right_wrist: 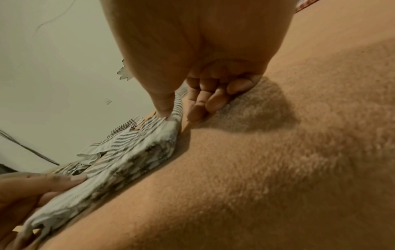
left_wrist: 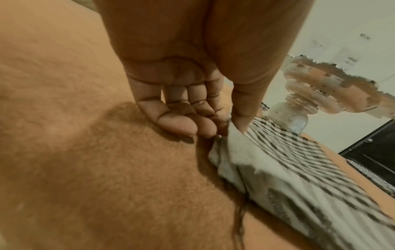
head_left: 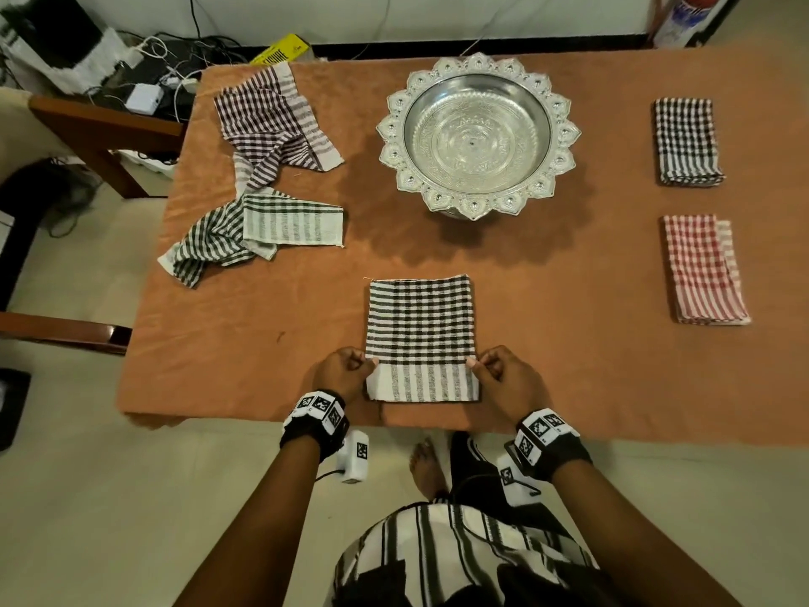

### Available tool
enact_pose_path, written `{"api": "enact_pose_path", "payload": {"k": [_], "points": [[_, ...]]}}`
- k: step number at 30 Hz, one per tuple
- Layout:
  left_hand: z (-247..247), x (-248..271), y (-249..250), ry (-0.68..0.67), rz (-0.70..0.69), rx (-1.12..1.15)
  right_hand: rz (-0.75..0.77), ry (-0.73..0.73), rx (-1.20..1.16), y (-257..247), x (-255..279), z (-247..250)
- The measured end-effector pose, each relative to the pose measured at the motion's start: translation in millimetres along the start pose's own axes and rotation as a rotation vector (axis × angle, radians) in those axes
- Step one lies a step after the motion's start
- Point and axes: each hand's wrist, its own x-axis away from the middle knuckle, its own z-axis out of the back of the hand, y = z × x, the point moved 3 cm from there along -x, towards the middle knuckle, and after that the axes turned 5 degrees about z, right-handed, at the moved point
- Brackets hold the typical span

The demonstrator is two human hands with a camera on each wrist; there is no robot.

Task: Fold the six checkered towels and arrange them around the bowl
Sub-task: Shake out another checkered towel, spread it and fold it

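Black-and-white checkered cotton, a half-folded towel point(head_left: 421, 339), lies flat at the near edge of the table, straight in front of the person. Each hand pinches a side edge where the checks give way to the striped border: the left hand point(head_left: 346, 371) on the left edge, the right hand point(head_left: 503, 375) on the right, thumb on top and fingers curled beneath.

As I judge it, the risk is in the layers. The cloth is soft and loose, and if one pinch catches only the top ply, the fold will come up crooked or a ply will slide out. The fuzzy orange tablecloth point(head_left: 262, 343) looks grippy and may drag the underside, skewing the edges.

Beyond the towel stands an ornate silver pedestal bowl point(head_left: 479, 133) with a scalloped rim. Right of it lie two folded towels, a black checkered one point(head_left: 687, 142) far and a red checkered one point(head_left: 702, 269) nearer. Two crumpled towels sit on the left: a purple-brown striped one point(head_left: 276, 124) and a dark green one point(head_left: 258, 232). I count only five.

Past the far left corner, cables and adapters point(head_left: 149, 89) clutter the floor by a wooden chair point(head_left: 100, 138).
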Motion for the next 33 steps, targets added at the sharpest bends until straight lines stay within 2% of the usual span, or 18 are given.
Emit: {"api": "enact_pose_path", "payload": {"k": [4, 6, 8, 9, 11, 13, 15, 17, 23, 27, 33], "points": [[0.3, 5.3, 0.6, 0.062, -0.097, -0.105, 0.033, 0.008, 0.075, -4.9, 4.6, -0.1], [1.8, 12.3, 2.9, 0.165, -0.174, -0.201, 0.108, 0.109, 0.188, -17.4, 11.3, 8.1], [0.5, 21.7, 5.9, 0.333, -0.334, -0.345, 0.243, 0.249, 0.288, -39.3, 17.7, 13.2], [-6.2, 27.4, 9.1, 0.372, -0.419, -0.394, 0.334, 0.287, 0.306, -52.1, 19.1, 12.0], [-30.0, 35.4, 19.9, 0.322, -0.543, -0.500, 0.506, 0.236, 0.370, -73.1, 13.6, -3.5], [-56.0, 34.0, 26.7, 0.193, -0.588, -0.606, 0.585, 0.085, 0.460, -81.5, -2.4, -30.3], [-69.1, 24.5, 26.2, 0.114, -0.517, -0.681, 0.510, -0.096, 0.466, -76.4, -18.1, -55.9], [-69.7, 16.7, 19.5, 0.102, -0.467, -0.723, 0.451, -0.140, 0.473, -66.5, -26.0, -69.3], [-52.4, 14.3, 8.1, 0.104, -0.492, -0.781, 0.321, -0.019, 0.459, -51.9, -23.8, -60.9], [-48.9, 14.0, 5.4, 0.105, -0.492, -0.786, 0.228, -0.010, 0.451, -46.0, -21.8, -57.0], [-40.2, 8.0, 14.7, -0.002, -0.448, -0.788, 0.191, 0.004, 0.337, -37.1, -26.6, -46.4]]}}
